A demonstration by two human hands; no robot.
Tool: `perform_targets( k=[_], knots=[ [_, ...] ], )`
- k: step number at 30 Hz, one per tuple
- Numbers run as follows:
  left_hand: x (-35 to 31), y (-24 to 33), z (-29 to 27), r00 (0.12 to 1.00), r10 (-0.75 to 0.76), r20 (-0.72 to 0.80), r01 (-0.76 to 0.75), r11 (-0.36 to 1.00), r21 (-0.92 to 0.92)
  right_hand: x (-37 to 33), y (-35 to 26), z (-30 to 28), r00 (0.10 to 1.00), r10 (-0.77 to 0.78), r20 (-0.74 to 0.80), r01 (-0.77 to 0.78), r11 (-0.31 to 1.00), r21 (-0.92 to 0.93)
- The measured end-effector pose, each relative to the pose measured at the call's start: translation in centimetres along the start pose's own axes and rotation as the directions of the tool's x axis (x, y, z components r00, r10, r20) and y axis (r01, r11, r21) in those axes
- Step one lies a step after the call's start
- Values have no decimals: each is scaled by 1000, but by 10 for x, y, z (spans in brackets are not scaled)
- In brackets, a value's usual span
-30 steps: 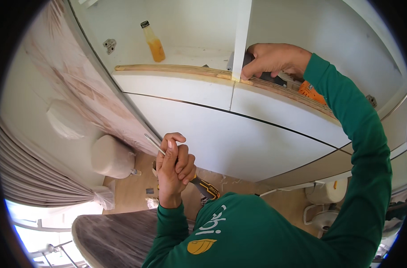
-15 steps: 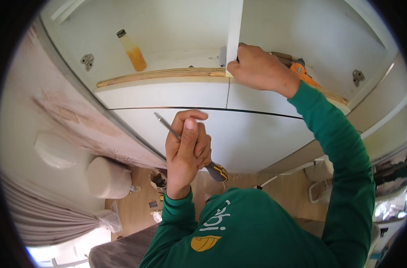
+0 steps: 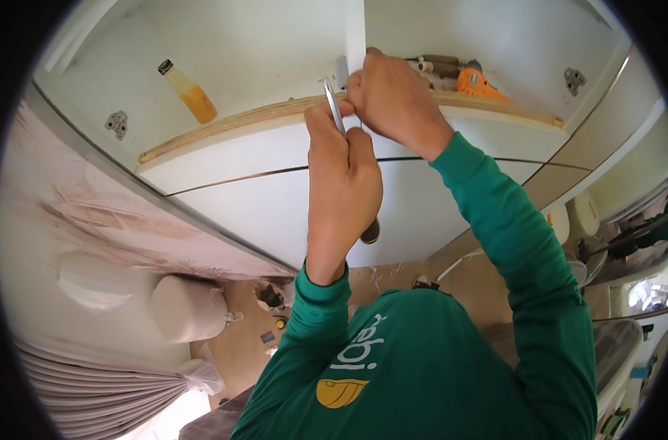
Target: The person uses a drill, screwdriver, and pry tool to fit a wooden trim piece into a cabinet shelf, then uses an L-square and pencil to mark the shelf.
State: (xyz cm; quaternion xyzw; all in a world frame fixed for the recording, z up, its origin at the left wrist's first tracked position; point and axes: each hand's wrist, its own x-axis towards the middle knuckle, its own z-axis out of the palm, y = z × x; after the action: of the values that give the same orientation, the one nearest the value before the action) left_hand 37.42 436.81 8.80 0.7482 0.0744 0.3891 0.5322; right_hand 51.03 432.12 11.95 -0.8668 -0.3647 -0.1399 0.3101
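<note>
At the front edge of an open white cabinet (image 3: 495,37), both hands are close tog., just beside the vert. divider (image 3: 354,37) btwn its L & R compartments. The left hand (image 3: 345,169) has its fingers wrapped firmly around a screwdriver (image 3: 334,108); shaft sticks up past thumb & index, tip nr a small grey fitting (image 3: 341,72) on the divider's L side, can't tell if they touch. Dark handle end w/ a yellow band pokes out below the palm. The right hand (image 3: 400,99) is bent over the divider's front edge, fingers curled; can't tell if it's gripping sth., as the fingertips are hidden.

A bare wood strip (image 3: 238,123) runs along the cabinet's btm front edge, passing behind the hands. L compartment: clear bottle (image 3: 189,95) w/ dark cap, part full of orange-yellow liquid, plus a metal hinge plate (image 3: 117,125) on the side wall. R compartment: an orange tool (image 3: 479,82) w/ other hand tools (image 3: 442,70) next to it, & a 2nd hinge plate (image 3: 575,82) on far R wall. Below: white front panels (image 3: 275,213) w/ dark gap. Floor level, L: pale round pouf (image 3: 191,308) & an open container (image 3: 269,295) w/ dark stuff inside, on the wood-look floor (image 3: 238,352); gathered grey curtain (image 3: 106,389) at btm L. Person wears a green long-sleeved top (image 3: 451,367) w/ white & yellow chest print.
</note>
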Motion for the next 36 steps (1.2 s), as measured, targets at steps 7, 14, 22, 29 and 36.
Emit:
perform_targets(
  k=[7,14,22,29,36],
  knots=[
    [10,-20,5,993,112,-46,-115,991,-71,2,-5,6,995,-81,-60,79,997,-26],
    [8,-18,-2,987,159,-21,-158,987,24,-2,-8,-20,994,-32,108,34,999,-15],
    [-14,-21,0,993,-27,-119,19,998,-67,8,42,-91,409,-881,237,888,324,-327],
    [-11,-22,52,940,-30,-341,19,999,-35,45,28,-77,-13,-876,483,937,-179,-300],
    [-2,-17,71,868,-51,-494,64,998,9,45,33,-61,-20,-857,515,819,-309,-483]
  ],
)
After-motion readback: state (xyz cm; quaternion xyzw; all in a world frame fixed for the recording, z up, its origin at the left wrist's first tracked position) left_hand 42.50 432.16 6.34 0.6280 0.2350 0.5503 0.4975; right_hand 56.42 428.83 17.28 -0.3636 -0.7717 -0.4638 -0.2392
